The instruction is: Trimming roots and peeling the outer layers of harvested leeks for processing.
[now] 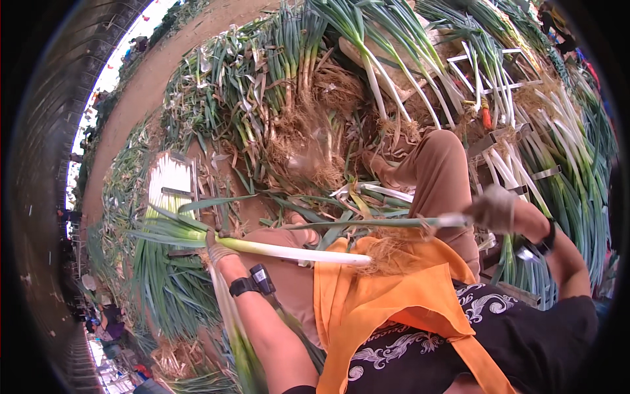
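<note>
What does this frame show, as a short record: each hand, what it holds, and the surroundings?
left hand: gloved, closed around a leek near its green end
right hand: gloved, grips a long green leaf peeling off it
leek: lies across the orange apron, roots at the middle
surroundings: heaps of leeks on dirt ground

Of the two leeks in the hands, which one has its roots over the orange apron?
The leek in the left hand: its white stalk ends in roots on the orange apron.

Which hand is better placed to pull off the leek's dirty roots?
Probably the right hand. The left hand is wrapped around the long white-and-green leek near its leaves, far from the tangled brown roots, which lie nearer the right hand.
</note>
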`<state>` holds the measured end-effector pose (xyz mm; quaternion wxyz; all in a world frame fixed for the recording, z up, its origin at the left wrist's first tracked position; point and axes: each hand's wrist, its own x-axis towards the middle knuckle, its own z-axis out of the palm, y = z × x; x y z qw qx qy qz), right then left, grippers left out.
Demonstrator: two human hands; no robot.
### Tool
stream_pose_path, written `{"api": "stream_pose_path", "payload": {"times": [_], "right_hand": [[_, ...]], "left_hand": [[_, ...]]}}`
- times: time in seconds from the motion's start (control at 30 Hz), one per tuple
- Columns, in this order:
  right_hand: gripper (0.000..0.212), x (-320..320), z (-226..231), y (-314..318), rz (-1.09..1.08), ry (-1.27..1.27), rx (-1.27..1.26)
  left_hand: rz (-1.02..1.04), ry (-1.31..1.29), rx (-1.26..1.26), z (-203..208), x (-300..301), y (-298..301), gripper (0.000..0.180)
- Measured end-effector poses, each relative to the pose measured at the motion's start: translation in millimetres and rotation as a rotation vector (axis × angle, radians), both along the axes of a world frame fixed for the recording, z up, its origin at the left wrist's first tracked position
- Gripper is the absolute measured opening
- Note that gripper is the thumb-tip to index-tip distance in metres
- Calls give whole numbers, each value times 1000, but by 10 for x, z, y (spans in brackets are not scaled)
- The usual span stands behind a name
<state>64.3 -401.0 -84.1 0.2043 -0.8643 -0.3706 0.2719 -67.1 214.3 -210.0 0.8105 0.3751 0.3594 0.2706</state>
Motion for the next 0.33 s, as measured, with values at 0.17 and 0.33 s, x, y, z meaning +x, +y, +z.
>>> {"api": "stream_pose_path", "payload": {"times": [0.17,0.33], "right_hand": [[29,610,-338,1369,-20,-56,-248],[46,509,-306,2385,323,-116,261]], "left_hand": [[-204,-449,-148,459,196,-176,23],[-414,-670,-145,946,326,-531,42]]}}
